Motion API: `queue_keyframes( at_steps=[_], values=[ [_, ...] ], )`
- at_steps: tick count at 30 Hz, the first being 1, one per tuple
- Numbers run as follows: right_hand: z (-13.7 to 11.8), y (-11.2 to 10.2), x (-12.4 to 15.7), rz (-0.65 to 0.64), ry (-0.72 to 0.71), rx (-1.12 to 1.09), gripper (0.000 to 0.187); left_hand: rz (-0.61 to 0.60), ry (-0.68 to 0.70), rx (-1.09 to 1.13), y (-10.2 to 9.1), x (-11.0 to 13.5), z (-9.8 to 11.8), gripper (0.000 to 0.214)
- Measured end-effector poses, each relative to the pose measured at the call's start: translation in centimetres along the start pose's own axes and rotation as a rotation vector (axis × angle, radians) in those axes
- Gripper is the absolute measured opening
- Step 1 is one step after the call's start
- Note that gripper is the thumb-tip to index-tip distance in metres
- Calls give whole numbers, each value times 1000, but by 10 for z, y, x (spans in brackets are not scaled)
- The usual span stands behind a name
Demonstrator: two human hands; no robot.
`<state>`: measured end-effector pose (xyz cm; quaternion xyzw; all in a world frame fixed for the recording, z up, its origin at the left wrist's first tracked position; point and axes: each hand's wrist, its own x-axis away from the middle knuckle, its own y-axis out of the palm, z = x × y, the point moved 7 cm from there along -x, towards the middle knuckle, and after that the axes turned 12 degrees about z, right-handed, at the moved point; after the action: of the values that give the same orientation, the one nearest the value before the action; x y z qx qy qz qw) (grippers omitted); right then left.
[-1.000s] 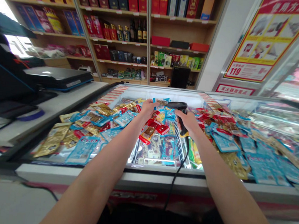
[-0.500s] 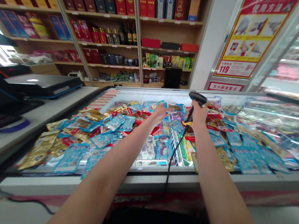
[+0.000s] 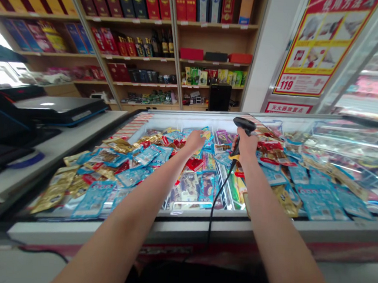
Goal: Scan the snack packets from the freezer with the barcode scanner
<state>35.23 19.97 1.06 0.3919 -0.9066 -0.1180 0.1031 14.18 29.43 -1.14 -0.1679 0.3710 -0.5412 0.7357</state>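
Observation:
My right hand [image 3: 247, 142] is wrapped round the grip of a black and yellow barcode scanner [image 3: 244, 124], held upright above the freezer, its cable [image 3: 217, 200] hanging down over the front edge. Further left, my left hand [image 3: 194, 140] is closed at the edge of a blue snack packet [image 3: 208, 137]; its fingertips are partly hidden. Around both hands lie many blue, red and gold snack packets. A red packet [image 3: 194, 164] lies just below my left wrist, and purple packets [image 3: 222, 136] lie between the hands.
The chest freezer's [image 3: 198, 223] front rim runs across below my arms. A white wire divider [image 3: 223, 185] stands inside it. At left is a counter [image 3: 49, 148] with a flat metal-topped scale [image 3: 64, 105]. Shelves [image 3: 136, 22] of boxes and bottles stand behind.
My left hand has moved a little left and its fingers look more curled. The scanner in my right hand has shifted slightly left. The view has turned slightly.

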Motion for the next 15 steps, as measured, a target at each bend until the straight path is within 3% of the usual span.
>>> queue_keyframes(
  at_steps=[2, 6, 10, 15],
  values=[
    [2, 3, 2, -11, -10, 15, 28, -16, 40, -294, -17, -15, -13, 38],
    [10, 10, 5, -53, -25, 54, 26, 16, -75, -652, -57, -42, -61, 44],
    [20, 20, 11, -117, -22, 133, 27, -36, -132, -699, -70, -51, -97, 43],
    [33, 29, 20, -200, -13, 200, 28, 38, -70, -635, -75, -48, -89, 49]
  ],
)
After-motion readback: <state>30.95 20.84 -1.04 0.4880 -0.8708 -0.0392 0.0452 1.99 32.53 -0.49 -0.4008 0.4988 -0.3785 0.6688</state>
